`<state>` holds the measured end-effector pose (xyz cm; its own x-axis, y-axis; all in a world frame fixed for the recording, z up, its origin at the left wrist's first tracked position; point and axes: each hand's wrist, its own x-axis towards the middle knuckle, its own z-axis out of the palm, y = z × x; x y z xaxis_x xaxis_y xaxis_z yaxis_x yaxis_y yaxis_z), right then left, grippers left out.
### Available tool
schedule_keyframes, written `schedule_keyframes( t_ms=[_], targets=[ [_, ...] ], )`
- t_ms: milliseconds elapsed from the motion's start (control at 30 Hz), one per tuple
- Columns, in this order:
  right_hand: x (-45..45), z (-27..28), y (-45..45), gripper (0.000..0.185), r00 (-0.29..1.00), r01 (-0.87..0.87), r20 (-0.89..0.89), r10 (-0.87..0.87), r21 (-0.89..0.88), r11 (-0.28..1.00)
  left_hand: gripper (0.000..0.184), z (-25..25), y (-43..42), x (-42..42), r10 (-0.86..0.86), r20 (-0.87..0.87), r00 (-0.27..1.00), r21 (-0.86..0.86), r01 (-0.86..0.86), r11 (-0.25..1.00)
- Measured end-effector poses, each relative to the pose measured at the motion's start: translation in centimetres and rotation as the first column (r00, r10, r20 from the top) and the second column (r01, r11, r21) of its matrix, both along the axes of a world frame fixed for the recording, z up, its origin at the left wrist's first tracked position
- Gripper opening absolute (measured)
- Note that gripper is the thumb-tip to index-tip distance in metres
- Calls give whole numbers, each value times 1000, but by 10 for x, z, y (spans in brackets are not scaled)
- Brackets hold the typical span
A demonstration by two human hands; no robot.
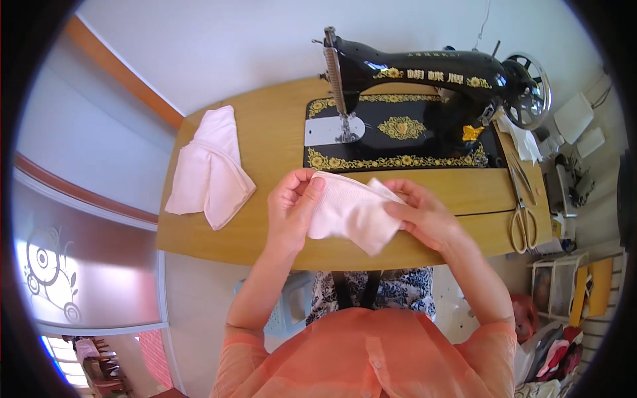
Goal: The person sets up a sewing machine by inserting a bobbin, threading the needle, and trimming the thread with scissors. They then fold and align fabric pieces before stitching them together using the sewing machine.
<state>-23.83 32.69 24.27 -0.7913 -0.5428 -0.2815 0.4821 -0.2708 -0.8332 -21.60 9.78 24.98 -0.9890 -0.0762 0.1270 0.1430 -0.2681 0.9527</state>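
Note:
A small pale pink cloth (352, 211) is stretched between both hands above the table's front part. My left hand (294, 207) pinches its upper left corner between thumb and fingers. On the other side my right hand (423, 212) is closed on the upper right part, with the thumb on top. The lower edge of the cloth hangs loose. Behind the hands stands a black sewing machine (424, 74) with gold decoration, its needle area at the left end over a metal plate.
Folded pale pink cloths (209, 169) lie on the left of the wooden table (272, 126). Scissors (523, 222) lie at the right edge, beside a thin metal tool. A white cloth or paper (522, 140) lies near the handwheel. A light blue stool (290, 302) stands below the table.

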Motion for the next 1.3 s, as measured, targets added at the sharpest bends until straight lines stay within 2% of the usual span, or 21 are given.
schedule_keyframes(
  t_ms=[100,200,233,267,333,467,567,667,700,800,900,1000,1100,1200,1300],
  targets=[
    [-6,20,27,35,991,-89,-79,105,185,979,16,8,-9,-5,-11,5,1000,-81,12,997],
    [-23,29,54,34,973,-55,-190,132,362,930,17,22,-11,-8,-18,15,1000,-138,20,990],
    [-28,29,58,30,970,-5,-220,102,402,916,17,25,-10,-9,-22,19,1000,-149,25,989],
    [-31,24,60,28,916,100,-388,102,468,878,16,28,-10,-9,-32,10,999,-179,34,983],
    [-38,11,57,25,721,331,-676,153,530,781,16,33,-11,-10,-54,-15,998,-243,49,969],
    [-38,19,24,20,750,214,-647,141,438,873,12,40,-19,-2,-64,-117,991,-366,17,930],
    [-39,18,-2,20,713,173,-664,227,480,860,11,61,-24,8,-106,-133,985,-350,54,935],
    [-34,6,-17,21,381,261,-833,401,514,817,11,75,-28,13,-141,-188,972,-369,63,927],
    [-34,0,-18,22,287,231,-847,449,515,825,12,78,-29,13,-145,-170,975,-370,74,926],
    [-31,-10,-8,20,186,293,-824,535,566,770,16,81,-29,9,-168,-140,976,-346,111,932],
    [-29,11,20,19,243,556,-628,739,715,424,19,74,-27,5,-208,-125,970,-291,164,943],
    [-23,41,18,22,397,605,-742,541,655,454,17,67,-26,5,-252,-117,961,-273,213,938],
    [-9,55,-7,25,498,401,-858,129,359,843,16,63,-20,4,-286,-121,951,-284,243,927],
    [3,58,-35,27,547,234,-836,44,204,951,15,63,-12,7,-250,-129,960,-298,203,933],
    [6,54,-50,28,648,179,-762,-4,146,973,15,64,-11,9,-269,-123,955,-302,222,927]
  ],
)
